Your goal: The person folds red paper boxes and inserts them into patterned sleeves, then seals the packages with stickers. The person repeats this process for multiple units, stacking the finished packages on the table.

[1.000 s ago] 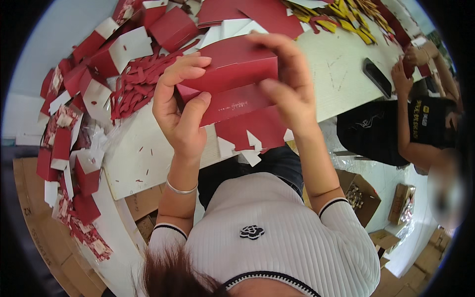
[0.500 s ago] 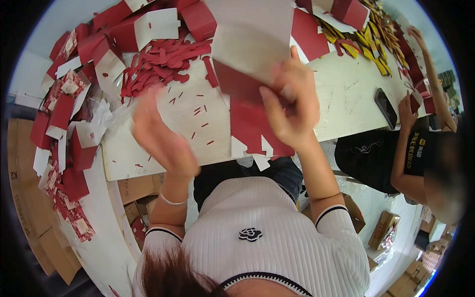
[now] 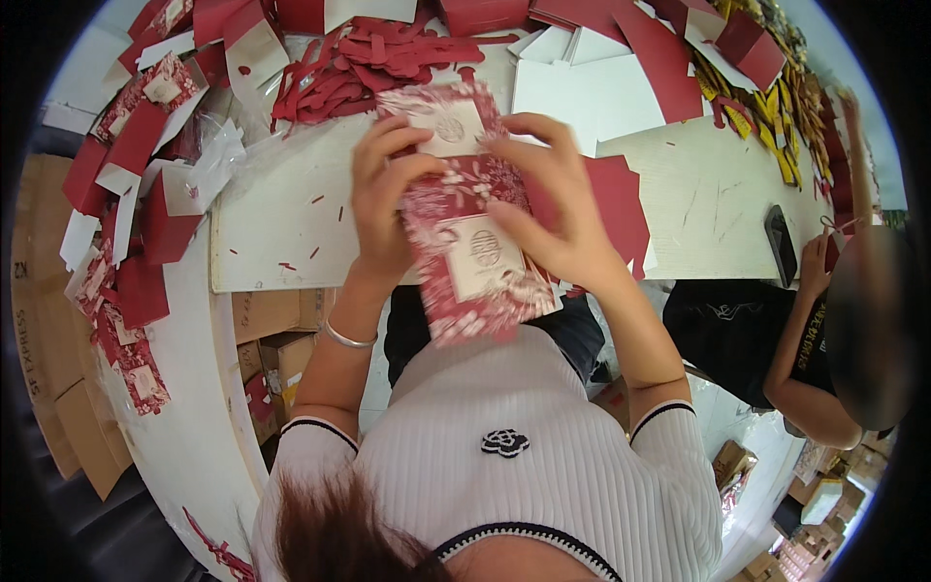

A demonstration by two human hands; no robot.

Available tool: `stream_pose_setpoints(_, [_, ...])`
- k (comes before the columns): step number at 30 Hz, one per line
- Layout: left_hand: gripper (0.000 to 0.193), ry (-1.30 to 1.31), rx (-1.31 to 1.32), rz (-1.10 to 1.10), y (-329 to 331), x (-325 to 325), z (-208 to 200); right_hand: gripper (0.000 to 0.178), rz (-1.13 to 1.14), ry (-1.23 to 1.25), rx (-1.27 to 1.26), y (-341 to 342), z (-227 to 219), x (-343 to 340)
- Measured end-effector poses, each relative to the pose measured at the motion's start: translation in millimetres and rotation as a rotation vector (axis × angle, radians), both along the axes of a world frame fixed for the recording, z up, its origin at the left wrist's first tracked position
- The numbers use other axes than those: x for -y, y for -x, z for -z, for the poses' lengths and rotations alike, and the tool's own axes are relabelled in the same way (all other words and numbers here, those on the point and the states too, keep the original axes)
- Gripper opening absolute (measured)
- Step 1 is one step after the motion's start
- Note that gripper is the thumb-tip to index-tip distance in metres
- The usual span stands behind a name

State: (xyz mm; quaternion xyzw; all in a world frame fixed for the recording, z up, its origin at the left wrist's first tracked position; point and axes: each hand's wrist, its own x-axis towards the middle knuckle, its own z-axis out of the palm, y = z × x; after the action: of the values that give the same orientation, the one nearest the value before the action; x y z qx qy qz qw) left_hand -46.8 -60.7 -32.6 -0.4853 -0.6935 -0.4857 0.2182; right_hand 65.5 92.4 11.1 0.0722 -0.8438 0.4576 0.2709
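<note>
Between my two hands is a gift box (image 3: 456, 202) of red card with a pale floral pattern and cream label panels. It is held up over the table's near edge, slightly tilted and blurred by motion. My left hand (image 3: 383, 199) grips its left side, fingers bent over the upper face. My right hand (image 3: 567, 218) has its thumb and fingers on the right side of the same box. The box's underside is hidden. Flat red card (image 3: 616, 209) lies on the table behind my right hand.
A heap of red strips (image 3: 378, 63) lies at the back, beside white-backed cards (image 3: 572, 87). Red boxes (image 3: 145, 145) crowd the left. Yellow pieces (image 3: 776, 126) are piled at the far right, near a phone (image 3: 781, 242). Another person (image 3: 805, 359) sits at the right.
The box has come nearer and turned from its plain white inside to its patterned outside. My left hand, free and blurred before, has moved right onto it. The view has shifted.
</note>
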Motion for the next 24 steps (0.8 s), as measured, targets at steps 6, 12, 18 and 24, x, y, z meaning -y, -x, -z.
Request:
stream_pose_setpoints(6, [0.044,0.002,0.557,-0.165,-35,40,13,0.028,-0.064,-0.109,0.029,11,39,6])
stream_pose_setpoints(12, [0.04,0.051,1.588,0.191,-51,74,8,0.022,-0.007,-0.03,0.069,12,48,14])
stream_pose_setpoints(18, [0.049,-0.277,1.849,0.522,-69,49,0,0.023,-0.049,-0.414,-0.082,10,50,28])
stream_pose_setpoints(24, [0.032,-0.224,1.512,0.271,-68,38,33,0.04,-0.041,-0.536,0.161,11,34,39])
